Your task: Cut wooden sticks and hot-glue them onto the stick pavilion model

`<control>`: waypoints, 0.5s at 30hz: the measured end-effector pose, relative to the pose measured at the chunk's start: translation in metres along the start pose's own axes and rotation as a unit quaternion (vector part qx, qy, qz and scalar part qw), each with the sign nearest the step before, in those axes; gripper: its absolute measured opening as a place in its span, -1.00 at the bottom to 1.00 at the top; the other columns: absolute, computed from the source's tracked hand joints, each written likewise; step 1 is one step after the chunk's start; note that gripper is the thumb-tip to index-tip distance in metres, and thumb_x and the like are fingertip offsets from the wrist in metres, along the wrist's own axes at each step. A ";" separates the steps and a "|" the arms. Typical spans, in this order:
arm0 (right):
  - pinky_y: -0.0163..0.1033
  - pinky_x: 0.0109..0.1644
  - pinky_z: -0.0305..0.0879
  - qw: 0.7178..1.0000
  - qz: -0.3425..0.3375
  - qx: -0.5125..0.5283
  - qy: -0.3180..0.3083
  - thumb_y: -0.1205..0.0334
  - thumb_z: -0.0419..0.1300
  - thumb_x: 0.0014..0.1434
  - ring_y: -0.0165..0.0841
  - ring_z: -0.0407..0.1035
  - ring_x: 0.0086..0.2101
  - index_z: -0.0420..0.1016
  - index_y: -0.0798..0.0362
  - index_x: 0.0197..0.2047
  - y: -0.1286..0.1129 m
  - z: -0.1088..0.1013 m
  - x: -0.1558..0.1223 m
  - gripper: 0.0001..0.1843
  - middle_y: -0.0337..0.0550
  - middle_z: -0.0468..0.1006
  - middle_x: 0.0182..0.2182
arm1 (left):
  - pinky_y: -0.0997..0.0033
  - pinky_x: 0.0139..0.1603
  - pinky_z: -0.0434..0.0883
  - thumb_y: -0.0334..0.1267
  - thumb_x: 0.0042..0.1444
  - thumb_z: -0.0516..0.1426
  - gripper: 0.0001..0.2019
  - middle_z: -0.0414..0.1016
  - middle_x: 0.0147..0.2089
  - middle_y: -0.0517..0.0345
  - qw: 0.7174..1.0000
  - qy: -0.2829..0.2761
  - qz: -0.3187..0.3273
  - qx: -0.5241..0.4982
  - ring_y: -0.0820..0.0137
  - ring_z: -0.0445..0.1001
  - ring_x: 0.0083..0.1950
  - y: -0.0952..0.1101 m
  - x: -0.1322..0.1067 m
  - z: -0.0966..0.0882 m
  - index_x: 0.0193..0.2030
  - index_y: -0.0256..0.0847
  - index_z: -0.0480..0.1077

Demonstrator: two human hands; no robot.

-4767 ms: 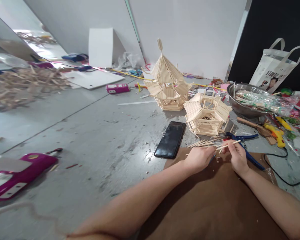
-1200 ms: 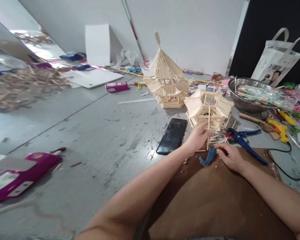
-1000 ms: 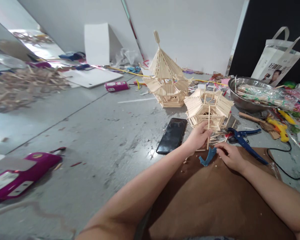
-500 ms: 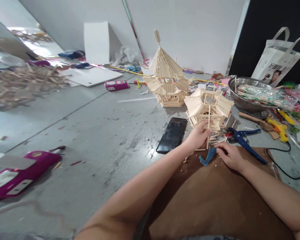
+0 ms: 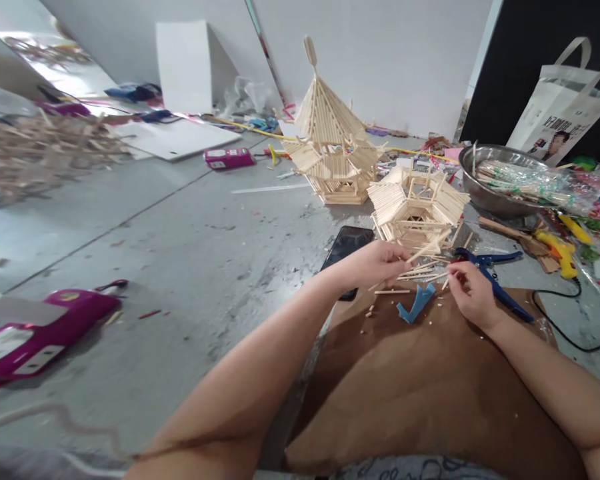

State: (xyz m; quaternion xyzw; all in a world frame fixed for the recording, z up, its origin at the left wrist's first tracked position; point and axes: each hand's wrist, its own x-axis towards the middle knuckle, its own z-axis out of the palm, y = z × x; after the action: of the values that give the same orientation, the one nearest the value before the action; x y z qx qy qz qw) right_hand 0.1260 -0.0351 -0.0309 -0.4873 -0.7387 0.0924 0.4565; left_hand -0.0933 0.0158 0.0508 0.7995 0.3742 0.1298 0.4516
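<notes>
My left hand is closed on a thin wooden stick, which slants up to the right in front of the roofed stick model. Over the brown board, my right hand has its fingers pinched together, apparently on the end of a short stick. Loose cut sticks lie between the two hands. A crumpled blue scrap rests on the board below them. The black phone is partly hidden under my left hand and wrist.
Blue-handled cutters lie right of my right hand, near a yellow glue gun with a black cord. Behind stand a taller pointed stick tower and a steel bowl of wrapped sticks. A magenta device sits at left.
The stick in my left hand has gone from upright to slanting, and that hand has shifted left. My right hand has moved right and up, away from the blue scrap.
</notes>
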 end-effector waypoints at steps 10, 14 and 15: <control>-0.26 -0.35 0.25 0.999 0.023 -0.003 0.025 0.33 0.04 0.07 -0.40 0.27 -0.39 0.29 0.03 -0.22 0.016 0.000 0.003 -0.83 -0.16 0.37 -0.35 | 0.43 -0.36 0.27 -0.12 0.14 -0.13 -0.67 0.46 -0.26 0.00 0.938 0.043 -0.034 0.341 0.29 0.44 -0.26 -0.004 0.014 0.044 -0.30 -0.23 0.39; -0.24 -0.31 0.27 1.000 0.012 -0.014 0.020 0.32 0.04 0.07 -0.38 0.29 -0.36 0.29 0.02 -0.21 0.018 0.003 0.000 -0.82 -0.15 0.39 -0.34 | 0.35 -0.32 0.31 -0.26 0.13 -0.12 -0.74 0.41 -0.15 -0.02 0.913 0.096 -0.089 0.386 0.27 0.46 -0.26 -0.020 0.021 0.044 -0.21 -0.20 0.36; -0.24 -0.30 0.27 1.000 0.008 -0.014 0.019 0.33 0.04 0.07 -0.38 0.30 -0.35 0.29 0.02 -0.21 0.017 0.004 0.000 -0.83 -0.15 0.40 -0.35 | 0.34 -0.32 0.32 -0.27 0.13 -0.12 -0.74 0.41 -0.15 -0.03 0.911 0.094 -0.096 0.390 0.26 0.46 -0.25 -0.024 0.022 0.044 -0.21 -0.21 0.36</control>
State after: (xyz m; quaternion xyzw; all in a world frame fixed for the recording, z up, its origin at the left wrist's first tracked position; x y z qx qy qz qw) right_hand 0.1343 -0.0250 -0.0428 -0.5012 -0.7271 0.0759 0.4629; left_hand -0.0655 0.0114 0.0037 0.8561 0.5111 0.0046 0.0770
